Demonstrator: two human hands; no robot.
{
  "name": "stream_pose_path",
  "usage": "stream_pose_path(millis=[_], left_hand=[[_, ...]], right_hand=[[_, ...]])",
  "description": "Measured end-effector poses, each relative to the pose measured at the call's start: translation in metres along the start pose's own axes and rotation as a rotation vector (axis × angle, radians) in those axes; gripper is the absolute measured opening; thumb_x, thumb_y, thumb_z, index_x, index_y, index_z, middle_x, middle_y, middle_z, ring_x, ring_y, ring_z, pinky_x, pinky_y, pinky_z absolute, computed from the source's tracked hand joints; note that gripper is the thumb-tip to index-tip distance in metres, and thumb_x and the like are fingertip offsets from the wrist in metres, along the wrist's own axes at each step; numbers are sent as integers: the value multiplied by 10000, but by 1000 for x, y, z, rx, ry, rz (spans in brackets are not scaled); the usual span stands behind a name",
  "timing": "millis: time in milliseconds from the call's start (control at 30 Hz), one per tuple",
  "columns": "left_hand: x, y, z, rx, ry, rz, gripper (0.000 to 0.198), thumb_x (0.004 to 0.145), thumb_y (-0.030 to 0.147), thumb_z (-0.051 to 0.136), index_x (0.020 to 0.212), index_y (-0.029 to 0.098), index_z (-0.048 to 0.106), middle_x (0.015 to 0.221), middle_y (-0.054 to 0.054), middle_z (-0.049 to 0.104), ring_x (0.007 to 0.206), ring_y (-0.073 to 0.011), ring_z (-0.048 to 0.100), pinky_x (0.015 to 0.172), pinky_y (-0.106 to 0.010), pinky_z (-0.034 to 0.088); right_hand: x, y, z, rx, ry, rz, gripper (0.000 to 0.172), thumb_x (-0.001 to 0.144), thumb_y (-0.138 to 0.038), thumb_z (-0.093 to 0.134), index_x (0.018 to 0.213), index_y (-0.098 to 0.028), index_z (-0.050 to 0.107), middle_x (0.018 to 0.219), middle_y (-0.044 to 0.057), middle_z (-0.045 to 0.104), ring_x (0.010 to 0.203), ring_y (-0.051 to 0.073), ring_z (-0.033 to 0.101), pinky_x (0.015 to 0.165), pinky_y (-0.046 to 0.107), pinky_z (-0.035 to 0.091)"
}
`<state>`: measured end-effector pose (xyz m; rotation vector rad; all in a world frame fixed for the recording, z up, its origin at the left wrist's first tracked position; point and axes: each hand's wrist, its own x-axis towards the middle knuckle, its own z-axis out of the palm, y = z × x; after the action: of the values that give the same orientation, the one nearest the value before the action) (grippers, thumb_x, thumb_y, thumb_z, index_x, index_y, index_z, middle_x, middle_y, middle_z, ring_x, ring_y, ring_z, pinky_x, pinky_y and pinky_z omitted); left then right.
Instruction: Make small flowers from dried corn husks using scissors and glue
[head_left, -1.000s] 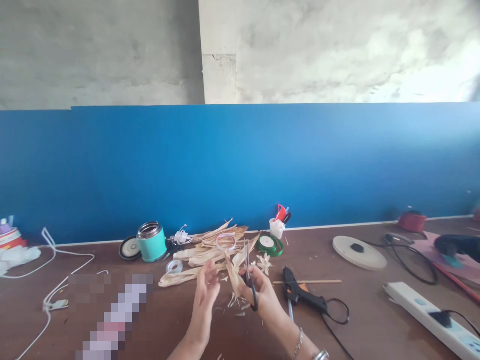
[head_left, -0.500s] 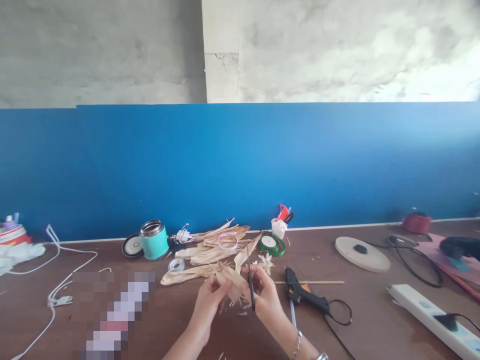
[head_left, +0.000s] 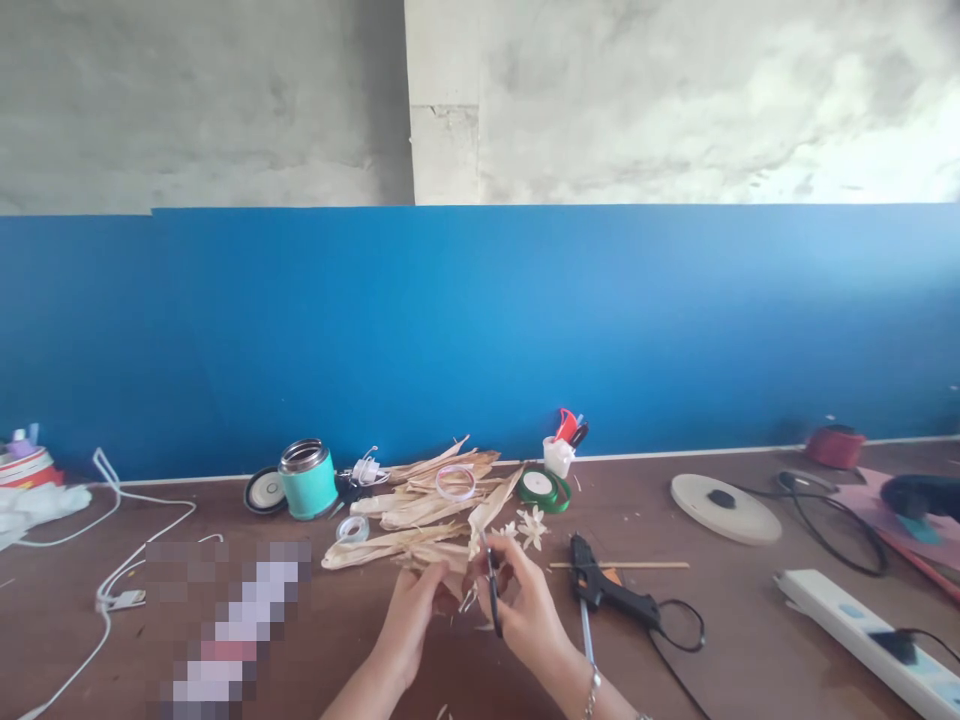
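My left hand (head_left: 406,612) is closed on a piece of dried corn husk, most of it hidden by the fingers. Black-handled scissors (head_left: 493,590) are in my right hand (head_left: 531,608), their blades pointing away from me, close beside my left fingertips. How far the blades are apart cannot be made out. Beyond both hands lies a pile of dried corn husks (head_left: 409,512), with a clear tape ring (head_left: 455,484) on top. Small pale husk flowers (head_left: 533,527) rest just past my right hand. Small scraps lie beneath the fingers.
A black glue gun (head_left: 615,592) and a thin wooden stick (head_left: 660,566) lie to the right. Behind are a green ribbon roll (head_left: 541,488), a white cup (head_left: 557,457) of pens and a turquoise flask (head_left: 309,483). A power strip (head_left: 832,605) sits far right, white cables (head_left: 112,580) left.
My right hand and the scissors have shifted slightly left and closer to my left hand. The husk piece has dropped lower between the hands, uncovering more of the flowers.
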<state>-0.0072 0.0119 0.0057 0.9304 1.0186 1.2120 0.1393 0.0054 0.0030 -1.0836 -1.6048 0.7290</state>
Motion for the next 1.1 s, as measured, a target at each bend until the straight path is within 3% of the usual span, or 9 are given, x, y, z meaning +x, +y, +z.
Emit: stream_pose_path(millis=[67, 200, 400, 567, 700, 833, 1000, 1100], left_hand=[[0, 1, 0, 38, 19, 25, 238, 654, 362, 654, 732, 136, 665, 657, -44, 687, 602, -184, 612, 549, -262, 434], [-1, 1, 2, 123, -31, 34, 245, 637, 360, 703, 694, 127, 655, 550, -18, 631, 486, -135, 530, 468, -222, 354], [-2, 0, 6, 82, -37, 17, 338, 586, 434, 766, 640, 133, 624, 459, 36, 509, 423, -81, 396, 430, -201, 271], [-2, -2, 5, 59, 11, 10, 340, 576, 437, 769, 577, 149, 589, 409, 66, 430, 402, -73, 349, 421, -205, 262], [4, -3, -2, 12, 95, 36, 372, 594, 445, 740, 512, 168, 506, 434, 63, 431, 424, -76, 366, 439, -205, 294], [6, -1, -6, -48, 166, 47, 335, 620, 427, 723, 558, 164, 526, 469, 64, 438, 446, -78, 389, 451, -203, 309], [1, 5, -2, -134, 78, 24, 311, 643, 441, 708, 709, 156, 600, 655, -1, 609, 577, -150, 571, 529, -251, 424], [-2, 6, 1, -174, 54, -7, 330, 646, 450, 710, 755, 158, 600, 742, -34, 655, 616, -182, 609, 505, -270, 450]], right_hand=[[2, 0, 0, 61, 63, 51, 276, 678, -135, 608, 944, -202, 582, 777, 7, 603, 638, 144, 491, 574, 233, 378], [5, 5, 4, 275, 21, 136, 234, 661, -205, 690, 863, -190, 572, 691, -14, 564, 610, 134, 483, 558, 230, 377], [10, 8, 7, 492, -3, 333, 403, 537, -321, 794, 815, -186, 536, 554, -60, 506, 481, 99, 441, 467, 214, 349], [10, -1, 6, 549, -10, 365, 403, 524, -364, 799, 770, -181, 538, 551, -65, 511, 448, 72, 411, 447, 197, 331], [5, -5, 6, 509, -131, 415, 408, 583, -447, 764, 789, -180, 535, 555, -58, 519, 484, 90, 469, 463, 196, 353], [0, -7, 9, 441, -315, 444, 480, 582, -538, 745, 783, -170, 512, 578, -34, 545, 505, 100, 502, 468, 200, 365], [-3, -5, 14, 476, -390, 369, 523, 574, -586, 736, 793, -164, 517, 572, -36, 529, 507, 99, 491, 493, 217, 405], [-4, -3, 16, 494, -397, 346, 528, 579, -594, 733, 814, -165, 533, 578, -37, 524, 499, 94, 486, 487, 215, 410]])
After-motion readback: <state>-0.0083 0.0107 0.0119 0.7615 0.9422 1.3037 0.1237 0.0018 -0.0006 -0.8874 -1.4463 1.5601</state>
